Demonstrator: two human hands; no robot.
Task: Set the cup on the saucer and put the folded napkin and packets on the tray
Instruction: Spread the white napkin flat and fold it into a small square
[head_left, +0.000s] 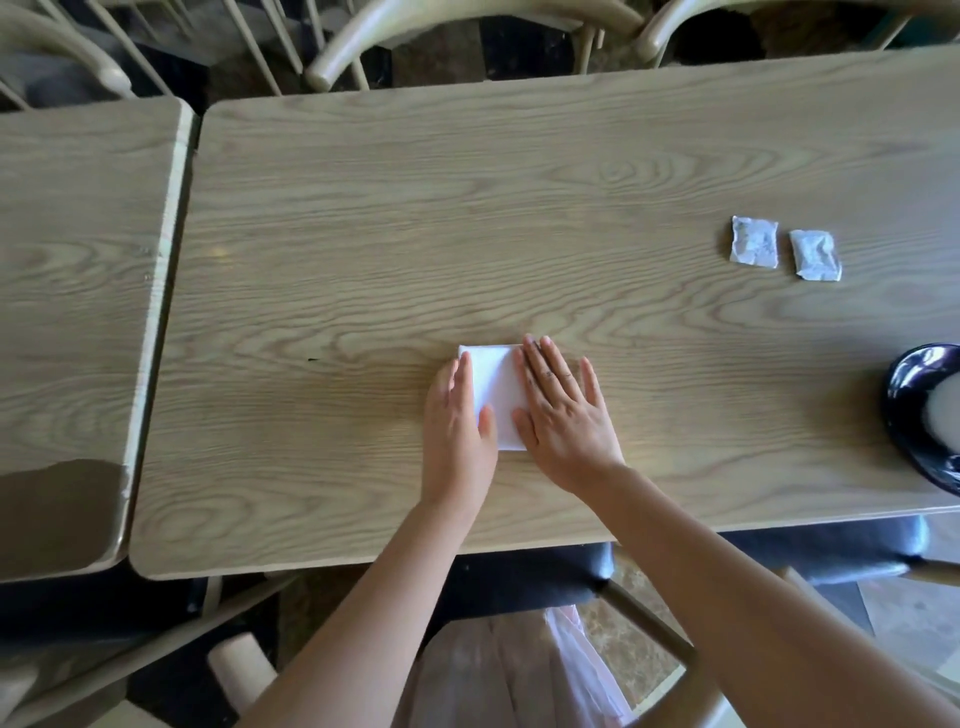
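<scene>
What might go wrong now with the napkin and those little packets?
1. Both hands, left hand and right hand, only press flat on the folded napkin; lifting it carelessly may let it unfold.
2. The two packets lie loose and far right; a reaching arm might sweep them.
3. The dark dish sits near the table edge and might get bumped.
</scene>
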